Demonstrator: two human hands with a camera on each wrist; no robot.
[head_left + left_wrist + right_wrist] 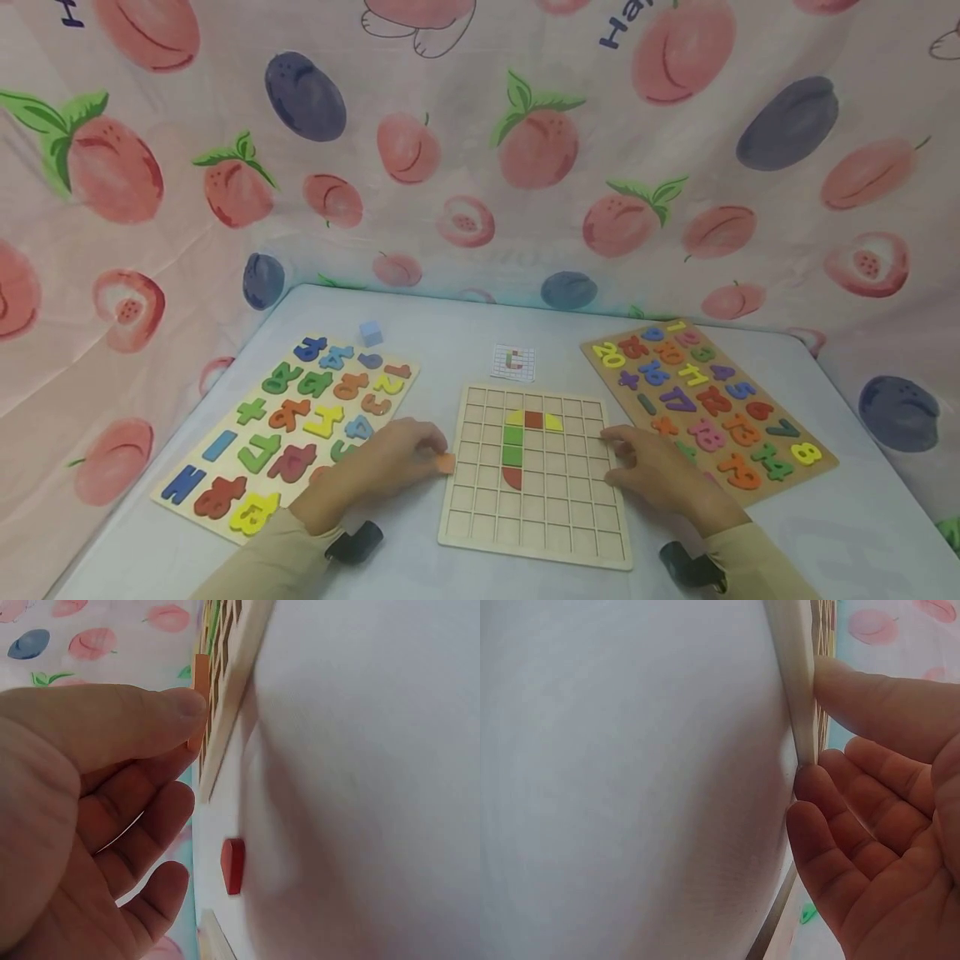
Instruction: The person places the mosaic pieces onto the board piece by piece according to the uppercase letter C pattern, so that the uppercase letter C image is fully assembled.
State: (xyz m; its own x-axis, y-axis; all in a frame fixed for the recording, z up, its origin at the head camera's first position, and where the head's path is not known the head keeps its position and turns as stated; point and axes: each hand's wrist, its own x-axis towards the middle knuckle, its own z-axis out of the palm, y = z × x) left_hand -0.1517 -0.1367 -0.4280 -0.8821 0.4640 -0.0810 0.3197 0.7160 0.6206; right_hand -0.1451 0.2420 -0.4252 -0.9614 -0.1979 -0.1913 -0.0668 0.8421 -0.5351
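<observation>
My left hand pinches a small orange block between thumb and fingers at the left edge of a wooden grid board. The left wrist view shows the orange block upright under the thumb. Against the board's right edge rests my right hand, its thumb touching the rim and its fingers loosely bent. On the grid lie a red square, two yellow rounded pieces, two green squares and a red rounded piece.
Behind the board lies a small pattern card. Number puzzle boards lie at the left and right. A light blue cube stands at the back left. A red piece lies on the table near my left hand.
</observation>
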